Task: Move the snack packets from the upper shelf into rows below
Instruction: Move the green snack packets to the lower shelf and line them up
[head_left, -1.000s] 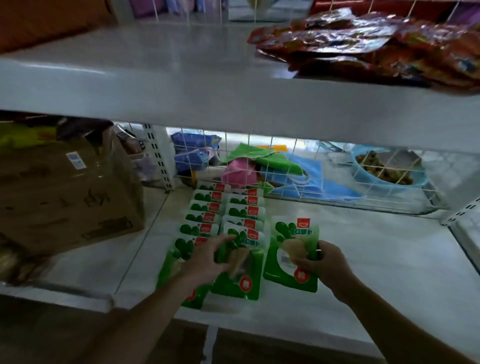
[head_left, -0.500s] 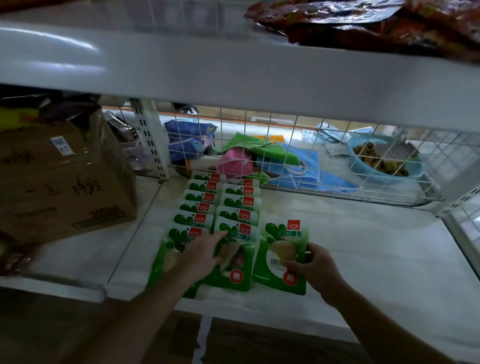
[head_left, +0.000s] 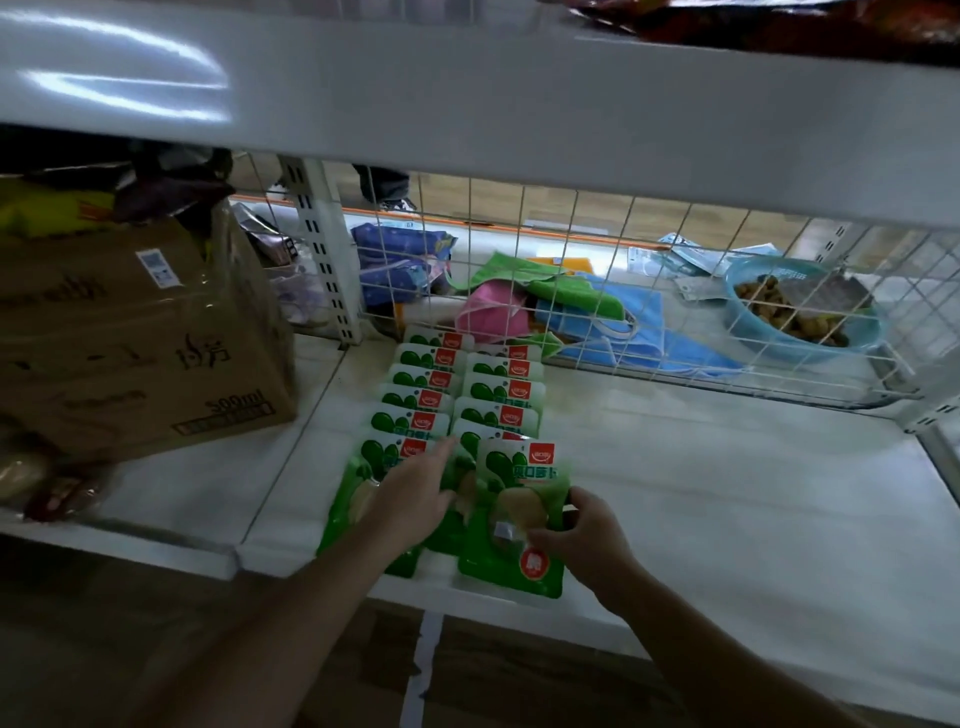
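Two rows of overlapping green snack packets (head_left: 426, 400) run front to back on the lower white shelf (head_left: 701, 493). My right hand (head_left: 587, 545) pinches the front packet (head_left: 519, 519) of the right row by its lower right side. My left hand (head_left: 415, 493) lies flat with straight fingers on the front packets of the left row (head_left: 343, 504), covering their middle. Red snack packets (head_left: 779, 26) lie on the upper shelf at the top right, mostly cut off by the frame.
A cardboard box (head_left: 130, 338) stands on the shelf to the left. A wire grid (head_left: 623, 291) closes the back; behind it lie coloured cloths (head_left: 597, 317) and a blue basket (head_left: 800, 312). The upper shelf's front edge (head_left: 467, 104) hangs overhead.
My right hand has slid its packet left onto the front of the right row. My left hand has stayed on the left packets. The view has tilted down.
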